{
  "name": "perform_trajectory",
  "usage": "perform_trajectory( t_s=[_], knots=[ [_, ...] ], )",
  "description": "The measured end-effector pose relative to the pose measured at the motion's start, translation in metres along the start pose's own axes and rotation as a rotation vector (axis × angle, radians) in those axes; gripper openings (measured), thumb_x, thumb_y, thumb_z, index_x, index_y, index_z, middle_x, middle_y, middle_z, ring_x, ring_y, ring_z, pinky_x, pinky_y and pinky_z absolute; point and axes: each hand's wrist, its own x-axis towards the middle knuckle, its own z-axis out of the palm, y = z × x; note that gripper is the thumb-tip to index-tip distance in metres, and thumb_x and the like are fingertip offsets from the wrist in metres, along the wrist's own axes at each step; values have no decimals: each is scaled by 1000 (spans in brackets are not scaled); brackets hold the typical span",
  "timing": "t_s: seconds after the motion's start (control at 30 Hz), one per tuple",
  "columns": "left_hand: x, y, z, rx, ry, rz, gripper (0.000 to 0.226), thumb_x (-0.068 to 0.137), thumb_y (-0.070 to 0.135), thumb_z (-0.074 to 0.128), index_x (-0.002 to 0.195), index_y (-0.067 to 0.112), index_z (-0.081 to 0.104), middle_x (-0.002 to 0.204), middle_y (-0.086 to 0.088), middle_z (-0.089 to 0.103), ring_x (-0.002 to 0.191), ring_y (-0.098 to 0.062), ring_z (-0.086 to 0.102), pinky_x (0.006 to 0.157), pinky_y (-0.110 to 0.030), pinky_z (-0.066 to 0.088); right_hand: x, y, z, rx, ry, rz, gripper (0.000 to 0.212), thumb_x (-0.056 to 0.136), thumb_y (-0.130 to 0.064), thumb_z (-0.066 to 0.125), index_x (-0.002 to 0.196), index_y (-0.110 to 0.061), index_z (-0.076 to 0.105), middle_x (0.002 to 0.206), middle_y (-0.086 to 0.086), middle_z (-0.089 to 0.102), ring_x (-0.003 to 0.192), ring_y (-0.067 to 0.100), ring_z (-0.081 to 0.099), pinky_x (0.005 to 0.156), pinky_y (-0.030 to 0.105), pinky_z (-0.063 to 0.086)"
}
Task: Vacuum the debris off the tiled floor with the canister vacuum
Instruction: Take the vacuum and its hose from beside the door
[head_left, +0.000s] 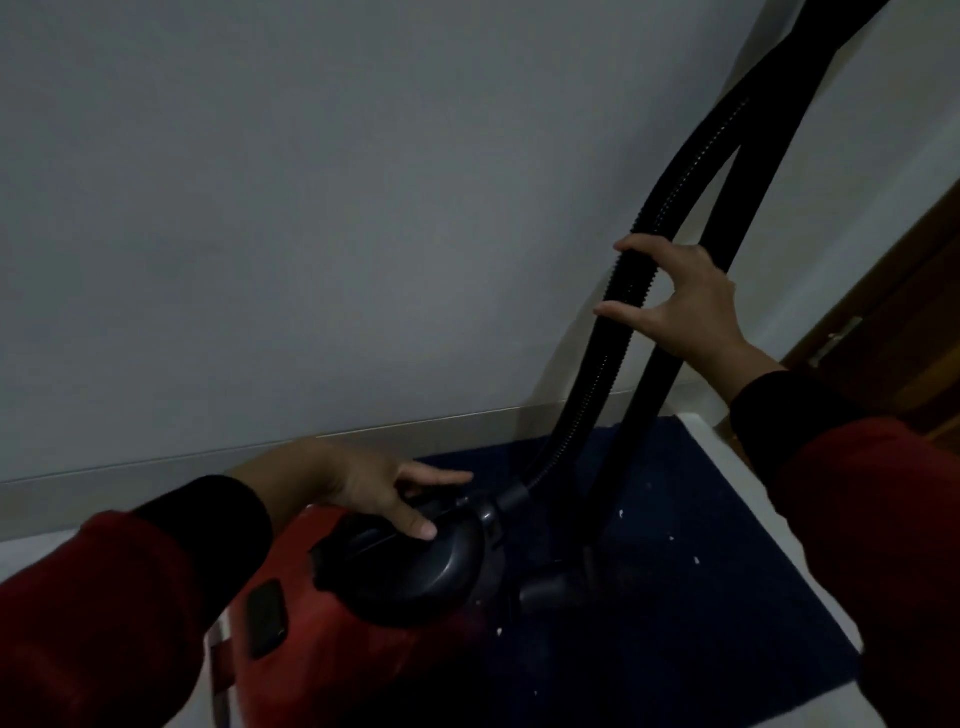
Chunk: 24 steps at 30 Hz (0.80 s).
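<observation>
A red canister vacuum (332, 670) with a dark front cover (415, 577) stands low in the middle. My left hand (363, 483) grips the black carry handle on top of it. From the front of the canister a black ribbed hose (587, 395) rises up and to the right. My right hand (680, 296) holds the hose loosely between thumb and fingers, about halfway up. Behind the hose stands the smooth black wand (654, 410), and its floor nozzle (550, 592) rests on a dark blue mat (701, 597). Small white bits of debris (696, 560) lie scattered on the mat.
A plain grey wall (311, 208) with a pale skirting board (156, 467) rises straight ahead. Pale floor (727, 436) borders the mat on the right. A brown wooden door (893, 322) with a metal fitting stands at the right edge.
</observation>
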Motion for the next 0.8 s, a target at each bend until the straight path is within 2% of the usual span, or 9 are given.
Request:
perform_trajectory(
  t_s=[0.07, 0.1, 0.17, 0.37, 0.47, 0.57, 0.7, 0.8],
  knots=[
    [0, -6, 6, -149, 13, 6, 72, 92, 9, 58, 146, 39, 23, 97, 5, 60, 74, -9, 59, 72, -24, 54, 1, -1, -2, -4, -18, 13, 61, 66, -56, 76, 121, -40, 54, 123, -6, 59, 116, 24, 48, 94, 54, 40],
    [0, -8, 7, -180, 34, 9, 71, 93, 6, 56, 146, 40, 22, 85, 4, 58, 62, -8, 57, 64, -23, 54, 1, -1, -3, -13, -27, 19, 61, 66, -53, 77, 121, -39, 54, 123, -4, 59, 117, 25, 47, 94, 52, 39],
    [2, -9, 8, -151, 78, 18, 70, 94, 5, 54, 146, 40, 22, 71, 2, 54, 52, -6, 54, 57, -22, 52, 1, -1, -3, -50, -45, 22, 58, 68, -49, 78, 119, -37, 55, 119, -1, 59, 118, 25, 45, 91, 49, 34],
    [-5, 14, 13, -93, 129, -58, 70, 93, 9, 57, 147, 39, 24, 70, -3, 55, 55, -9, 50, 56, -20, 50, 10, -18, -14, -122, -148, 0, 41, 73, -40, 75, 111, -29, 64, 100, 6, 57, 110, 26, 45, 87, 47, 30],
    [-27, 46, 2, -52, 138, -81, 70, 91, 15, 60, 147, 40, 27, 73, -4, 59, 55, -9, 52, 57, -20, 50, 24, -33, -39, -153, -201, -85, 38, 71, -42, 72, 105, -25, 67, 92, 10, 57, 101, 30, 51, 78, 45, 31],
    [-66, 88, -10, -31, 107, -84, 67, 91, 14, 60, 146, 37, 29, 64, 0, 56, 49, -4, 50, 58, -20, 49, 44, -56, -77, -173, -260, -138, 40, 68, -47, 74, 101, -26, 68, 88, 9, 58, 96, 31, 54, 75, 46, 33],
    [-139, 146, -20, -36, 77, -82, 64, 91, 12, 60, 144, 36, 35, 70, -1, 58, 44, 3, 50, 66, -23, 50, 72, -103, -140, -148, -341, -202, 42, 66, -47, 77, 100, -25, 68, 85, 9, 58, 93, 31, 54, 73, 45, 34],
    [-199, 180, -22, -18, 96, -76, 63, 91, 12, 60, 144, 34, 36, 65, 0, 57, 42, 3, 51, 59, -18, 49, 86, -154, -187, -155, -391, -255, 39, 66, -42, 79, 98, -24, 67, 84, 10, 57, 93, 31, 55, 74, 47, 36]
  ],
)
